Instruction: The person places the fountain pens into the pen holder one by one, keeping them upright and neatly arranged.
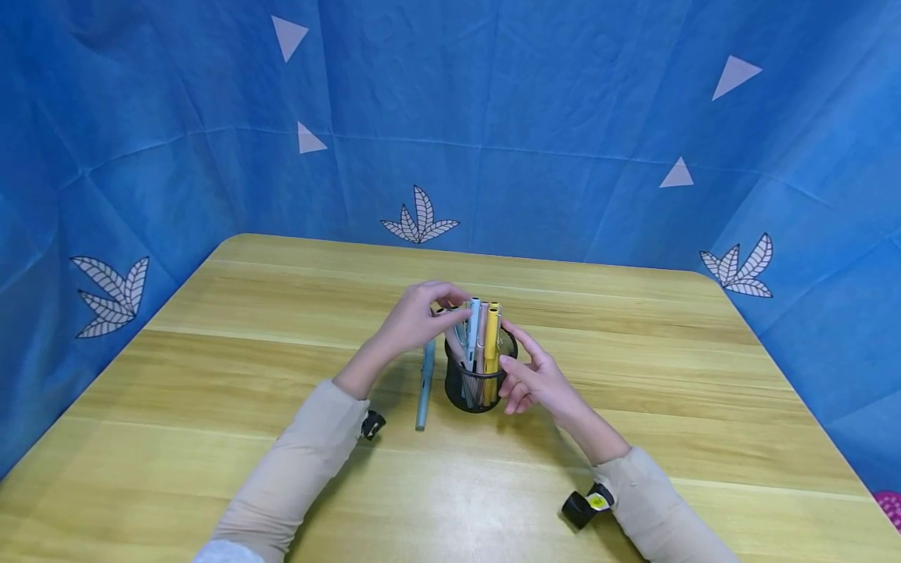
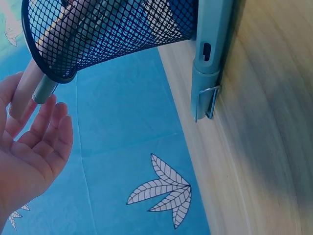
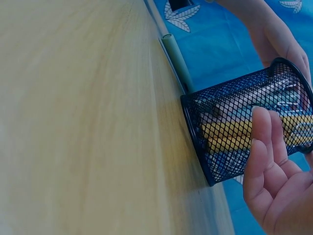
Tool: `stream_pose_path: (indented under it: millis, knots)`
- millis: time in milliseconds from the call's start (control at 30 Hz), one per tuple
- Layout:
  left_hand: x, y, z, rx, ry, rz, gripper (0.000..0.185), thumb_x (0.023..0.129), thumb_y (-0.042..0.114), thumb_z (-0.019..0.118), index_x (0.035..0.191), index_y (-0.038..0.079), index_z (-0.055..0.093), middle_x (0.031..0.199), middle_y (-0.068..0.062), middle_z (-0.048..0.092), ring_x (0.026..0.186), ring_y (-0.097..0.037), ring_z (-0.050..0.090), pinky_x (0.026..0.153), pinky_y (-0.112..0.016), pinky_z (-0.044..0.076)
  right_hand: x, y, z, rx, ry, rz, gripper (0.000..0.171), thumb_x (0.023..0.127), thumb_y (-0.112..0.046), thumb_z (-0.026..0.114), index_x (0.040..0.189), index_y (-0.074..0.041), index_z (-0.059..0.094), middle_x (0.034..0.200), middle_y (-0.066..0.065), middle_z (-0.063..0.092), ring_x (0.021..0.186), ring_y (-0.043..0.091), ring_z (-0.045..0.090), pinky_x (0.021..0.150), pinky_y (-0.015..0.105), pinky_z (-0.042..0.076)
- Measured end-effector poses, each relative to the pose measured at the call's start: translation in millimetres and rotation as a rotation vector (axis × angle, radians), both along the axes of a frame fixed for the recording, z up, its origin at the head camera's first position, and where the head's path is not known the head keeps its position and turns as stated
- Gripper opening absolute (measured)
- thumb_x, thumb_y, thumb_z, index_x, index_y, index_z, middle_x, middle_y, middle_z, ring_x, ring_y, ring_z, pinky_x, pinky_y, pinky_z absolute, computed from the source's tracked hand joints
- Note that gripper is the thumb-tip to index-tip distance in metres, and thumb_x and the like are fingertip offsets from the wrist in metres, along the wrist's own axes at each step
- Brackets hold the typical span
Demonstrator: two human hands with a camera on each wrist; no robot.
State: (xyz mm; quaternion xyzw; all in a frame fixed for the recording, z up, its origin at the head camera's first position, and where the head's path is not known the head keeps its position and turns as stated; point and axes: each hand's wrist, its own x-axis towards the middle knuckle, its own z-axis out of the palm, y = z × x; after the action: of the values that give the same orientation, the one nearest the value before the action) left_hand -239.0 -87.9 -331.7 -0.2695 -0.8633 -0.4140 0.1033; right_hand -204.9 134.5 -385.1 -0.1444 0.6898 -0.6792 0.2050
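Observation:
A black mesh pen holder (image 1: pixel 475 391) stands upright on the table, holding several pens: a light blue pen (image 1: pixel 474 328), yellow pens (image 1: pixel 491 336) and pinkish ones. At its upper left, my left hand (image 1: pixel 421 315) has thumb and fingers around the top of a pinkish pen (image 2: pixel 25 90), whose lower part is inside the mesh. The other left fingers are loosely bent beside a green-grey pen end (image 2: pixel 45 90). My right hand (image 1: pixel 536 380) holds the holder's right side, thumb in front and index finger along the rim. A blue-grey pen (image 1: pixel 424 395) lies on the table left of the holder.
The wooden table (image 1: pixel 211 391) has rounded far corners. Blue cloth (image 1: pixel 535 102) with leaf and triangle prints hangs around its back and sides. Each wrist carries a small black camera, one by the left sleeve (image 1: pixel 296 461), one by the right sleeve (image 1: pixel 655 508).

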Motion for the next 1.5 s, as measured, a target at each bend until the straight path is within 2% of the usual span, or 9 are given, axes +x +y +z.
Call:
stream_pose_path:
  millis: [333, 533, 667, 867, 1067, 1500]
  knots:
    - [1.0, -5, 0.0, 0.023, -0.018, 0.005, 0.025, 0.090, 0.023, 0.055, 0.102, 0.004, 0.065, 0.088, -0.002, 0.062, 0.077, -0.012, 0.054, 0.067, -0.028, 0.045, 0.6, 0, 0.2, -0.008, 0.001, 0.000, 0.061, 0.094, -0.023, 0.048, 0.144, -0.026, 0.014, 0.064, 0.015, 0.058, 0.046, 0.018, 0.057, 0.044, 0.028, 0.048]
    - [-0.2, -9, -3.3, 0.047, -0.029, -0.006, 0.031, 0.096, 0.021, 0.041, 0.104, 0.002, 0.064, 0.101, -0.008, 0.063, 0.093, -0.017, 0.057, 0.083, -0.030, 0.044, 1.3, -1, 1.7, -0.020, 0.004, 0.000, 0.061, 0.093, -0.023, 0.048, 0.144, -0.026, 0.014, 0.063, 0.013, 0.058, 0.045, 0.018, 0.057, 0.043, 0.028, 0.048]
    - [0.1, -11, -4.4, 0.051, -0.047, -0.004, 0.033, 0.097, 0.022, 0.038, 0.106, 0.003, 0.063, 0.103, -0.009, 0.063, 0.097, -0.019, 0.057, 0.085, -0.031, 0.043, 0.9, -1, 1.3, -0.021, 0.005, 0.005, 0.060, 0.094, -0.022, 0.048, 0.144, -0.026, 0.015, 0.064, 0.015, 0.058, 0.045, 0.019, 0.057, 0.043, 0.028, 0.047]
    - [1.2, -16, -5.2, 0.056, -0.073, 0.002, 0.031, 0.096, 0.024, 0.041, 0.105, 0.004, 0.063, 0.099, -0.008, 0.063, 0.085, -0.017, 0.057, 0.075, -0.030, 0.046, 0.7, 0, 1.2, -0.022, 0.009, 0.002, 0.060, 0.094, -0.021, 0.047, 0.144, -0.026, 0.015, 0.064, 0.017, 0.058, 0.045, 0.018, 0.057, 0.043, 0.028, 0.047]
    - [1.9, -20, -6.3, 0.050, -0.077, 0.012, 0.030, 0.095, 0.024, 0.043, 0.105, 0.003, 0.063, 0.092, -0.004, 0.062, 0.079, -0.023, 0.057, 0.067, -0.029, 0.047, 0.6, 0, 1.6, -0.018, 0.009, -0.002, 0.060, 0.094, -0.022, 0.047, 0.144, -0.027, 0.015, 0.063, 0.013, 0.058, 0.045, 0.018, 0.057, 0.043, 0.028, 0.047]
    - [4.1, -29, -9.6, 0.072, -0.104, 0.034, 0.030, 0.096, 0.022, 0.042, 0.104, 0.001, 0.062, 0.088, -0.009, 0.061, 0.081, -0.030, 0.056, 0.066, -0.031, 0.046, 1.0, 0, 1.5, -0.010, 0.001, -0.005, 0.060, 0.094, -0.022, 0.048, 0.144, -0.028, 0.014, 0.063, 0.013, 0.058, 0.045, 0.018, 0.057, 0.043, 0.028, 0.047]
